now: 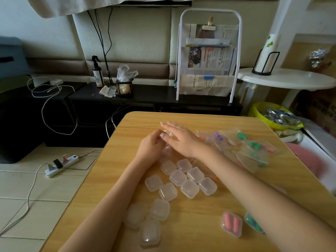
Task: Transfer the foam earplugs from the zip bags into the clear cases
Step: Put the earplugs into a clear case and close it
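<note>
We see our left hand (151,146) curled round a clear case (167,134) at the far middle of the wooden surface (200,211), right hand (179,138) flat above it, fingers straight. Zip bags (252,151) of earplugs lie far right. A near case (232,224) holds pink earplugs (231,222), long axes pointing away from us; no readable labels.

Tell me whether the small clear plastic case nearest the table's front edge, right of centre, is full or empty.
Full: the small clear plastic case holds two pink foam earplugs lying side by side, seen through its lid.
</note>
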Action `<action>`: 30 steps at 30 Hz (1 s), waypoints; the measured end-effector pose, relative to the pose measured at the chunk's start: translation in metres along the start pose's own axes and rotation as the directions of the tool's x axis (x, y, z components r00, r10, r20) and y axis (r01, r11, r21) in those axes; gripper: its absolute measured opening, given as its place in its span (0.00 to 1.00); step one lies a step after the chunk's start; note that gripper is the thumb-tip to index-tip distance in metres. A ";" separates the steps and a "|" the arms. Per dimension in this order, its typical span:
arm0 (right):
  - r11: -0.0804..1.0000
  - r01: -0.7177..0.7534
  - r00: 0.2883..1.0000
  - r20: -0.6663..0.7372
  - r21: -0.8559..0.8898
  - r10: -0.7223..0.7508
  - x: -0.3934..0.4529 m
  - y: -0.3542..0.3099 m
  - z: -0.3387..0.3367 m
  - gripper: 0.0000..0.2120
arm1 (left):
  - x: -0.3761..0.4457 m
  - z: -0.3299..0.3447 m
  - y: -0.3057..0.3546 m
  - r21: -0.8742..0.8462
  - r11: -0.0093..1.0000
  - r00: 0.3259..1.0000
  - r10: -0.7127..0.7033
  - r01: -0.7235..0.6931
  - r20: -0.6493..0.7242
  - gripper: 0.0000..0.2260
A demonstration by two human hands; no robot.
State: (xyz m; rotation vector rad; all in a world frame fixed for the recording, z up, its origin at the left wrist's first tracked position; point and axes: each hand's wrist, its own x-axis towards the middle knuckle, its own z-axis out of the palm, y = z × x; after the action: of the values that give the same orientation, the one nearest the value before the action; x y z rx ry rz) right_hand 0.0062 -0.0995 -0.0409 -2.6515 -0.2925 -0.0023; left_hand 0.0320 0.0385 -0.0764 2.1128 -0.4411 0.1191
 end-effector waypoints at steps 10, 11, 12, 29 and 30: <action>0.970 -0.166 0.983 0.112 0.178 0.147 0.000 -0.028 0.012 0.32 | 0.009 0.015 -0.012 0.330 0.938 0.994 -0.093 0.105 -0.052 0.19; 0.969 -0.174 0.979 0.134 0.173 0.151 0.000 -0.029 0.011 0.32 | 0.010 0.016 -0.012 0.323 0.940 0.994 -0.106 0.113 -0.040 0.18; 0.974 -0.177 0.975 0.158 0.142 0.154 -0.002 -0.029 0.009 0.33 | 0.011 0.017 -0.012 0.290 0.947 0.991 -0.130 0.136 -0.040 0.18; 0.850 -0.442 0.896 -0.099 -0.286 0.433 -0.026 0.067 -0.023 0.36 | -0.005 0.008 0.002 0.228 0.943 0.953 0.188 -0.243 0.238 0.17; 0.837 -0.472 0.878 -0.067 -0.277 0.473 -0.029 0.072 -0.023 0.39 | -0.005 0.007 0.003 0.218 0.949 0.959 0.182 -0.229 0.215 0.15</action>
State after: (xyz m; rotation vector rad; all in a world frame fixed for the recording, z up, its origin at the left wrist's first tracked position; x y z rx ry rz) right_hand -0.0063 -0.1781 -0.0546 -2.9386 0.4043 0.1302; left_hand 0.0254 0.0324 -0.0795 2.3225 -0.8000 0.0934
